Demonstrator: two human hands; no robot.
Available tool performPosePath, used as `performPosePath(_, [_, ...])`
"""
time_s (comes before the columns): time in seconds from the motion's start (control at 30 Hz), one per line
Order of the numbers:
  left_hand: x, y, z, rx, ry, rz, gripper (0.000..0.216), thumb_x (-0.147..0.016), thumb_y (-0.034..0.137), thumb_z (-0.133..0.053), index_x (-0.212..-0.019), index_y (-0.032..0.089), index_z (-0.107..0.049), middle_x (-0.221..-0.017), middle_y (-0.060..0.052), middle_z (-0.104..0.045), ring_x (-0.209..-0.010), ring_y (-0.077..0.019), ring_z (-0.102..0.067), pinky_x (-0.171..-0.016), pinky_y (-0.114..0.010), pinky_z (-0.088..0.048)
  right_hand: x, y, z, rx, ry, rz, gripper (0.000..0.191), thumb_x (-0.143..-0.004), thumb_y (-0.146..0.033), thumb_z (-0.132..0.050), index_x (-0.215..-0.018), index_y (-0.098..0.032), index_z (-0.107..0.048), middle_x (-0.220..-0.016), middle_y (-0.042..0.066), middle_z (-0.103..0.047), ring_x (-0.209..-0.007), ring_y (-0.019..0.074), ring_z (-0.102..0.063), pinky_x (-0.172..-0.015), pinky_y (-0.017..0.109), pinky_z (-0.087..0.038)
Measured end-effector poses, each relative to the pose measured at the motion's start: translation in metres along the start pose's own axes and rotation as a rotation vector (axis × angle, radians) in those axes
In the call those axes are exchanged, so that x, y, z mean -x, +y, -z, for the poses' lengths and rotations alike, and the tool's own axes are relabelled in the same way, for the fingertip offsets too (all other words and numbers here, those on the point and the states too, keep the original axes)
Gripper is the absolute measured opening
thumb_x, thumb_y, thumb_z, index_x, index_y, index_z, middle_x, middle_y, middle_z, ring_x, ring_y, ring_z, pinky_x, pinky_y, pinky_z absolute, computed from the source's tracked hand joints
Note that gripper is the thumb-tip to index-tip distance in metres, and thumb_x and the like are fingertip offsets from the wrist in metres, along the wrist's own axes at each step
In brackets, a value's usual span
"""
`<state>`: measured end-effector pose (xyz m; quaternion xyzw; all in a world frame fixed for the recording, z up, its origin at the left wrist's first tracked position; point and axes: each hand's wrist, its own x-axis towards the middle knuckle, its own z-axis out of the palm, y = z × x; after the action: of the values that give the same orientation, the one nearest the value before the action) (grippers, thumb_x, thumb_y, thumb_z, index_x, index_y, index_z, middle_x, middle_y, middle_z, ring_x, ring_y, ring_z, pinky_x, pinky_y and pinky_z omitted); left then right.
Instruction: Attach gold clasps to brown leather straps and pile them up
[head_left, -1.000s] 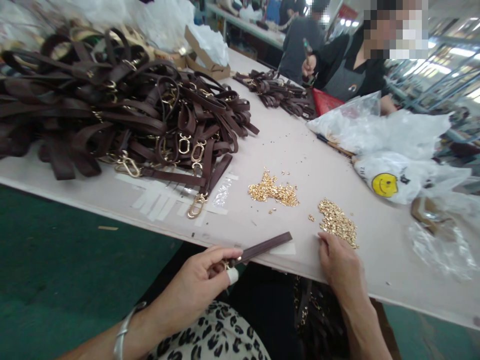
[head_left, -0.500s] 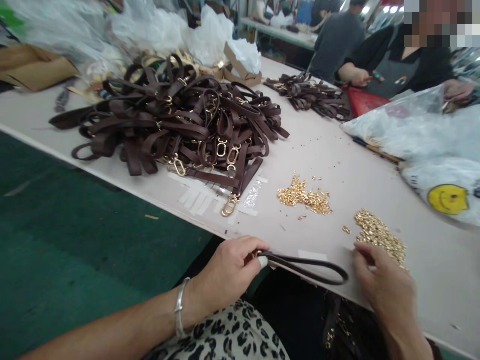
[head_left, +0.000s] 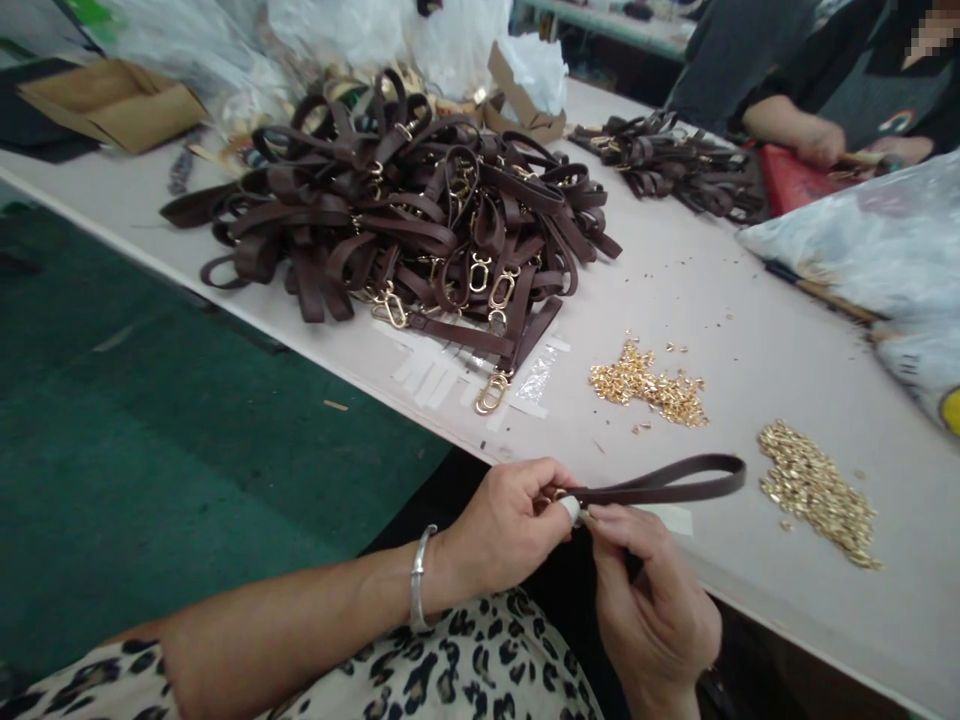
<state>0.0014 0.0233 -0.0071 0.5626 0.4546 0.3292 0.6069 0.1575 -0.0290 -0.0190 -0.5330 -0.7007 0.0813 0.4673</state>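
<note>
A dark brown leather wrist strap [head_left: 675, 484] is pinched at its metal-ring end by my left hand [head_left: 517, 525], its loop sticking out to the right over the table edge. My right hand [head_left: 652, 595] is closed beside it, fingertips brought up to the strap's end close to my left thumb; whatever small piece they pinch is hidden. Two heaps of small gold metal pieces lie on the table: a brighter heap [head_left: 649, 385] and a paler heap [head_left: 817, 490] farther right. A big pile of brown straps [head_left: 420, 220] with gold clasps sits beyond my left hand.
Across the table [head_left: 720, 320], a smaller strap pile [head_left: 667, 165] lies near a co-worker's hand [head_left: 821, 143] and a red tray [head_left: 799, 182]. Clear plastic bags [head_left: 885, 240] cover the right side. A brown cardboard piece [head_left: 112, 103] rests at the far left.
My right hand has moved left from the paler gold heap to the strap's end, where both hands now meet. The strap's loop has swung upward. The whole view has shifted.
</note>
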Motion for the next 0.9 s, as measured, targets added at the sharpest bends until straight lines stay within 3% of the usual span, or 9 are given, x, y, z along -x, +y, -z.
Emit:
performPosePath(0.1, [0.002, 0.002, 0.002, -0.173, 0.051, -0.168, 0.014, -0.08, 0.009, -0.057, -0.086, 0.013, -0.069, -0.072, 0.0, -0.065, -0.064, -0.0111, -0.056, -0.06, -0.022, -0.042, -0.003, -0.002, 0.0, 0.01, 0.004, 0.073, 0.028, -0.084, 0.003, -0.062, -0.098, -0.021, -0.065, -0.092, 0.002, -0.074, -0.086, 0.0153, -0.07, -0.08, 0.03, -0.057])
performPosePath(0.2, [0.002, 0.003, 0.005, -0.242, 0.004, -0.275, 0.018, -0.081, 0.005, -0.055, -0.09, 0.011, -0.07, -0.077, -0.002, -0.067, -0.069, -0.0123, -0.058, -0.065, -0.022, -0.043, -0.004, -0.004, 0.001, 0.018, 0.003, 0.089, 0.029, -0.082, 0.005, -0.063, -0.096, -0.02, -0.065, -0.092, 0.002, -0.074, -0.088, 0.0146, -0.07, -0.082, 0.03, -0.056])
performPosePath(0.53, [0.006, 0.0, 0.004, -0.236, -0.025, -0.35, 0.024, -0.08, 0.002, -0.055, -0.097, 0.008, -0.07, -0.085, -0.007, -0.071, -0.077, -0.0155, -0.063, -0.073, -0.024, -0.047, 0.005, -0.004, -0.001, -0.009, 0.051, -0.019, 0.024, -0.081, 0.002, -0.067, -0.092, -0.019, -0.066, -0.092, 0.003, -0.073, -0.086, 0.0145, -0.069, -0.081, 0.028, -0.056])
performPosePath(0.63, [0.006, 0.0, 0.005, -0.239, -0.047, -0.4, 0.025, -0.083, 0.003, -0.052, -0.101, 0.006, -0.07, -0.087, -0.008, -0.07, -0.08, -0.0161, -0.063, -0.075, -0.024, -0.047, 0.009, -0.002, -0.003, -0.075, 0.101, -0.147, 0.019, -0.081, -0.006, -0.072, -0.092, -0.02, -0.065, -0.091, 0.002, -0.07, -0.086, 0.0149, -0.068, -0.081, 0.029, -0.057])
performPosePath(0.73, [0.004, 0.001, 0.007, -0.214, -0.116, -0.381, 0.023, -0.086, 0.006, -0.053, -0.102, 0.005, -0.07, -0.086, -0.008, -0.069, -0.078, -0.0151, -0.061, -0.074, -0.024, -0.045, 0.01, -0.003, -0.007, -0.192, 0.214, -0.381, 0.022, -0.079, -0.017, -0.077, -0.095, -0.02, -0.062, -0.092, 0.002, -0.067, -0.082, 0.0143, -0.068, -0.075, 0.027, -0.058])
performPosePath(0.83, [0.004, 0.0, 0.005, -0.084, -0.165, -0.236, 0.018, -0.089, 0.019, -0.062, -0.098, 0.007, -0.072, -0.079, -0.004, -0.067, -0.07, -0.0122, -0.057, -0.067, -0.022, -0.044, 0.009, -0.007, -0.009, -0.273, 0.261, -0.589, 0.035, -0.075, -0.026, -0.081, -0.104, -0.02, -0.061, -0.095, 0.005, -0.067, -0.078, 0.0151, -0.069, -0.067, 0.025, -0.059])
performPosePath(0.9, [0.004, -0.002, 0.002, 0.047, -0.164, -0.112, 0.018, -0.086, 0.025, -0.069, -0.092, 0.009, -0.073, -0.071, 0.0, -0.063, -0.063, -0.0099, -0.052, -0.061, -0.02, -0.041, 0.012, -0.009, -0.009, -0.309, 0.288, -0.643, 0.041, -0.072, -0.028, -0.083, -0.106, -0.019, -0.061, -0.096, 0.007, -0.069, -0.076, 0.016, -0.07, -0.064, 0.025, -0.059])
